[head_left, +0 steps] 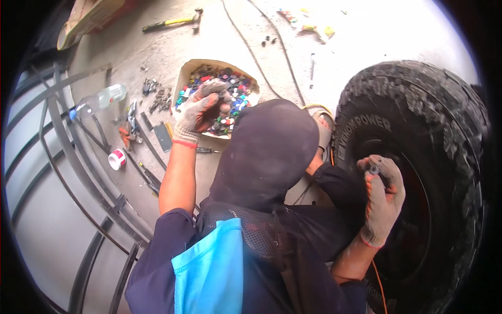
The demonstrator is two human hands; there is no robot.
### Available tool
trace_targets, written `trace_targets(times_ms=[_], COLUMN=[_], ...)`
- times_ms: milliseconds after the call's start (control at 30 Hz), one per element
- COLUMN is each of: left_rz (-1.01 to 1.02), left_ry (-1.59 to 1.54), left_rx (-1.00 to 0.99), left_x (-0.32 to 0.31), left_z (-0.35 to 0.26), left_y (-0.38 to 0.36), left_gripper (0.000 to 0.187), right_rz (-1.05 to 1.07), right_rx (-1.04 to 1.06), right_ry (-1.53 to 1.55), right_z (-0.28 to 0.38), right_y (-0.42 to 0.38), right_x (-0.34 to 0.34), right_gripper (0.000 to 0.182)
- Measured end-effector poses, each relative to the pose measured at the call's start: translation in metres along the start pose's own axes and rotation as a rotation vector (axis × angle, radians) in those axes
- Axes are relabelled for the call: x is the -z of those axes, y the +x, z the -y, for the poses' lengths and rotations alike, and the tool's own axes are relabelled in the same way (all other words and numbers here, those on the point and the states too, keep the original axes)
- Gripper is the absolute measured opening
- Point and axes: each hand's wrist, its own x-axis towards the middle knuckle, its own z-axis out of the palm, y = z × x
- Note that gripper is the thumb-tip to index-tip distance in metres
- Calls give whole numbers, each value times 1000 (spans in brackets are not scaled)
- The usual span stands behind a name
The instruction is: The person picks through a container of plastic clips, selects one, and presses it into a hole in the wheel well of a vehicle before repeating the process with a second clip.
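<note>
Ring (374,170) in right hand (385,201), right of box (254,90)

Right hand is pinching the small ring in front of tire (366,107). Left hand (201,112) is hovering over box with coloured pieces (239,94), fingers curling; I cannot tell if it is gripping something. Bottle (99,102) is lying left of box, and hammer (170,24) is lying beyond it.

A: Logged at the far edge of the floor (157,52)?
B: Hammer (175,22), yellow-handled, toward the left corner; colourful wrappers (311,29) farther right. Dark cable (285,49) between.
A: Toward the left edge?
B: Clear bottle (109,97), blue-capped, lying near dark metal frame (119,201). Red-and-white cup (117,159) nearby.
A: Right edge?
B: Tyre (413,86), upright, chunky-treaded, with pale sidewall lettering.
</note>
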Motion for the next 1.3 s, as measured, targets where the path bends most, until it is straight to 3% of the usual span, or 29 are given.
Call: trace_targets(times_ms=[67, 433, 500, 633, 767, 867, 1067, 1133, 1300], left_rz=[64, 235, 273, 321, 415, 315, 329, 299, 299], left_ry=[-20, 14, 0, -41, -31, 30, 137, 190, 344], left_rx=[-16, -53, -88, -104, -95, -165, -47, -69, -87], left_x=[-5, -63, -65, -74, -88, -98, -132, -145, -160], left_z=[-1, -21, -21, -21, -25, -22, -21, -20, -13], left_y=[-1, -26, -29, -40, -53, -66, -111, -129, -165], left_gripper=[33, 27, 27, 28, 28, 24, 26, 26, 27], right_rz=[-6, 122, 156, 175, 215, 275, 370, 368, 359], right_rx=[-119, 8, 117, 81, 201, 204, 270, 430, 536], right_ry=[45, 50, 15, -12, -64, -100, -212, -340, -387], right_z=[7, 18, 10, 15, 14, 21, 36, 39, 44], right_y=[-1, -6, -5, -12, -20, -31, -66, -77, -105], right_x=[-3, -17, -17, -17, -23, -31, -57, -66, -83], right_gripper=[22, 18, 20, 22, 25, 28, 28, 29, 29])
